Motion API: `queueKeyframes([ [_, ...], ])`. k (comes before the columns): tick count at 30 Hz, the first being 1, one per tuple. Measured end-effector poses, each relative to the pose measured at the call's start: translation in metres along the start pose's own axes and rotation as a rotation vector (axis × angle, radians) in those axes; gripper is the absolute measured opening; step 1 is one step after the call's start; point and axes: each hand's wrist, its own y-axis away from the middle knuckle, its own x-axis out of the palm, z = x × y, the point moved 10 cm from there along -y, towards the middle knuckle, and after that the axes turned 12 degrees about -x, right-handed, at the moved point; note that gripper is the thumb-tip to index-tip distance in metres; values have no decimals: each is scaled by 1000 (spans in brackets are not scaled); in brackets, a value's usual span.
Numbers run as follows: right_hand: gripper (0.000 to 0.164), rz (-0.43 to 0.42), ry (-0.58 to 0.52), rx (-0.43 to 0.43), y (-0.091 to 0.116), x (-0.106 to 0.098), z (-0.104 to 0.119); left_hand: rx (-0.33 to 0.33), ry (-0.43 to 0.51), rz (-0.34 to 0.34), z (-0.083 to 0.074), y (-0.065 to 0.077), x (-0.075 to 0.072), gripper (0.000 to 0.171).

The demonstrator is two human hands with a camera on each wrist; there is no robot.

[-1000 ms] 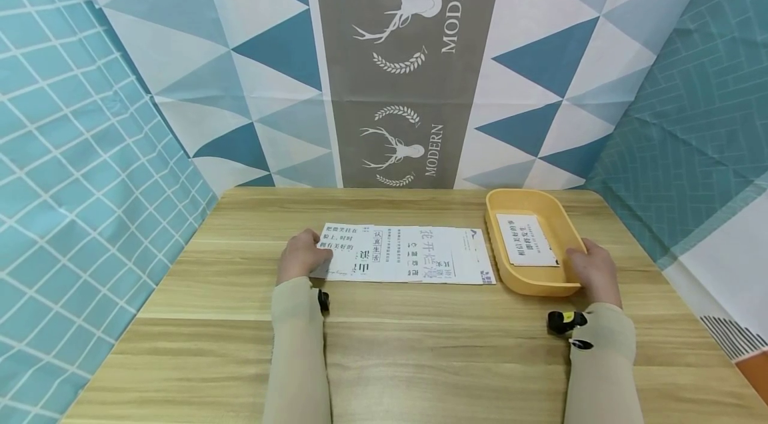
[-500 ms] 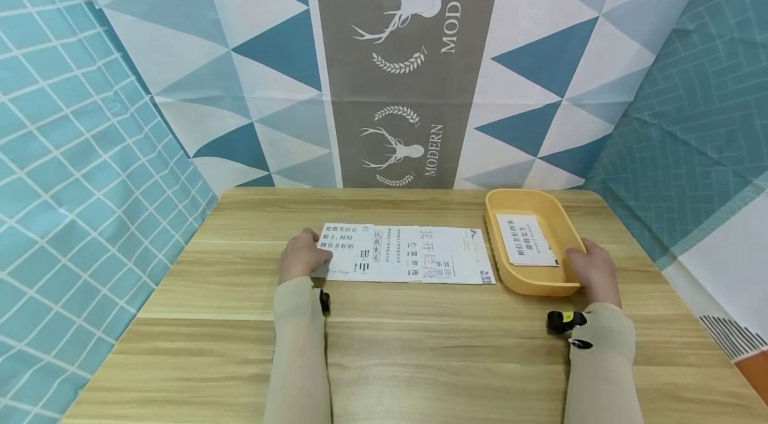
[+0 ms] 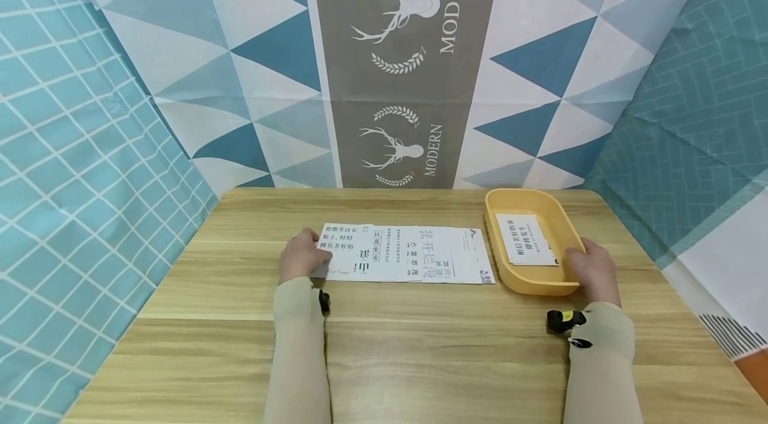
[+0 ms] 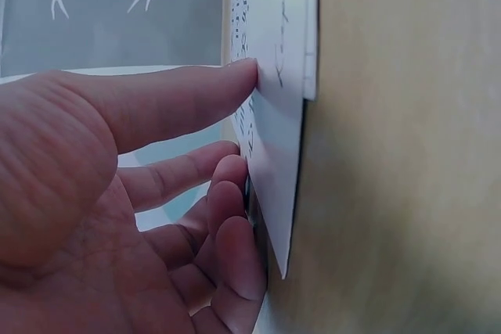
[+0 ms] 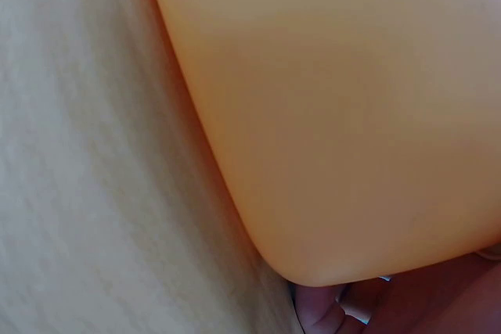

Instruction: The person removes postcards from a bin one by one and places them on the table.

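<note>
A row of overlapping white printed cards [image 3: 399, 257] lies flat across the middle of the table. At its left end my left hand [image 3: 300, 256] pinches the leftmost card [image 3: 338, 237]. The left wrist view shows the thumb on top of that card [image 4: 275, 131], the other fingers [image 4: 239, 252] curled at and below its edge. On the right, my right hand [image 3: 595, 269] grips the near right rim of a yellow plastic basket [image 3: 540, 201]. Inside the basket lie white cards [image 3: 525, 241]. From the right wrist, the basket's side [image 5: 344, 131] hides most of the hand.
A wood-grain table [image 3: 444, 344] carries everything. Behind it hangs a patterned cloth [image 3: 414, 91] with deer heads and triangles. Blue tiled sheeting [image 3: 90, 164] borders the left side, and teal cloth [image 3: 696, 117] borders the right.
My left hand has shifted very slightly to the right at the end of the row. The right hand, the basket and the cards look the same.
</note>
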Motion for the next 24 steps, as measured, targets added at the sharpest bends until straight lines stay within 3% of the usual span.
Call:
queueKeyframes([
  [7,62,-10,65,-73,-3,-3,4,16,-10,-3,1,-3,0,47],
  [16,62,-6,53,-55,-4,-2,2,10,-9,16,2,-4,2,49],
  [24,62,-7,51,-59,-4,-2,2,9,-31,44,0,-2,3,63],
])
